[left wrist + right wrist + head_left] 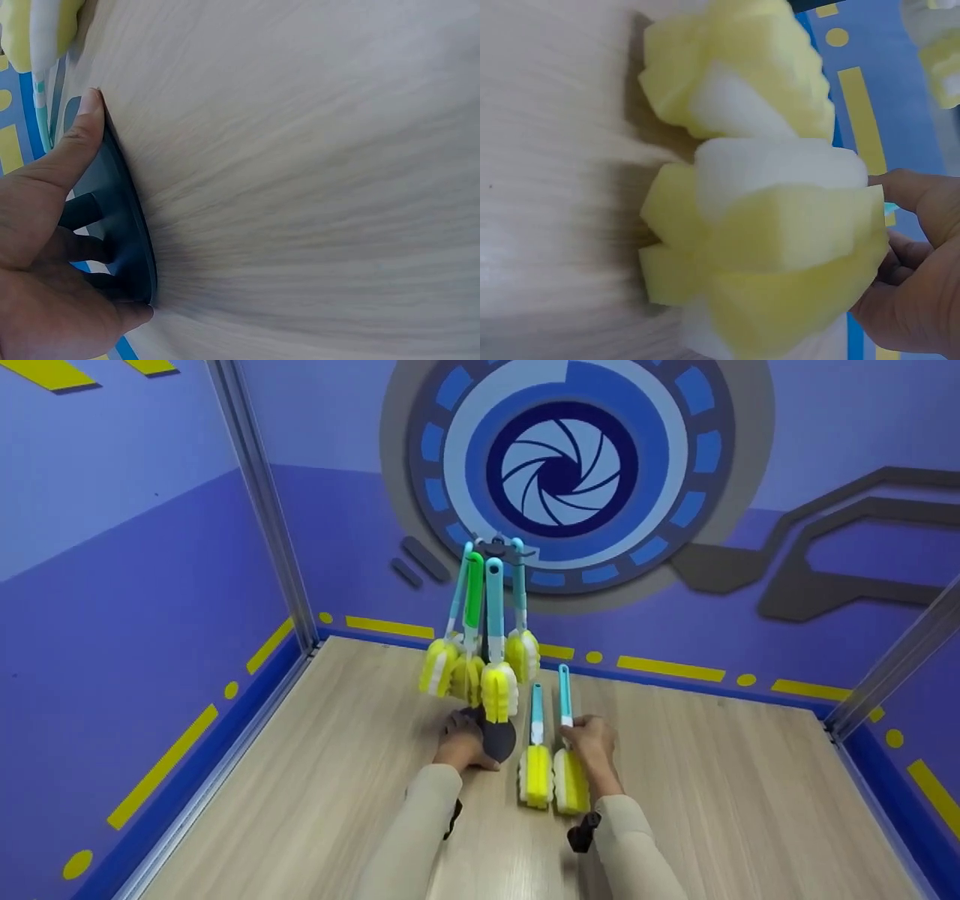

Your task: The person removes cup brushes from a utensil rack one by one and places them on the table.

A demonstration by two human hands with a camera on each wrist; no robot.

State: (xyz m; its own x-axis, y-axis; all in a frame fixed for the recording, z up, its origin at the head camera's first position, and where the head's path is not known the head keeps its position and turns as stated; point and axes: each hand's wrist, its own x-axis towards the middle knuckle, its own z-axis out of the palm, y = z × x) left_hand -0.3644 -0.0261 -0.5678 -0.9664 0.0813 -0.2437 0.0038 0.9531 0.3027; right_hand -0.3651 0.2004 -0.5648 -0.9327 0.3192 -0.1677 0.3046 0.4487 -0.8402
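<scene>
A dark stand with a round base (pixel 499 741) and a top ring of hooks (pixel 499 547) carries several hanging sponge bottle brushes. One has a green handle (pixel 474 592); the others, such as the front brush (pixel 496 607), have light blue handles. My left hand (pixel 461 741) grips the base, its thumb (pixel 82 135) on the rim and its fingers spread over the top. To the right, a blue-handled brush (pixel 536 772) lies on the table. Beside it, my right hand (pixel 596 744) pinches a second blue-handled brush (pixel 572 784) near its white neck; its yellow and white sponge (pixel 780 240) points toward me.
The wooden tabletop (pixel 300 780) meets blue-purple panels at the back and sides. Metal posts (pixel 262 502) stand at the back corners. A large round emblem (pixel 562 472) decorates the back panel behind the stand.
</scene>
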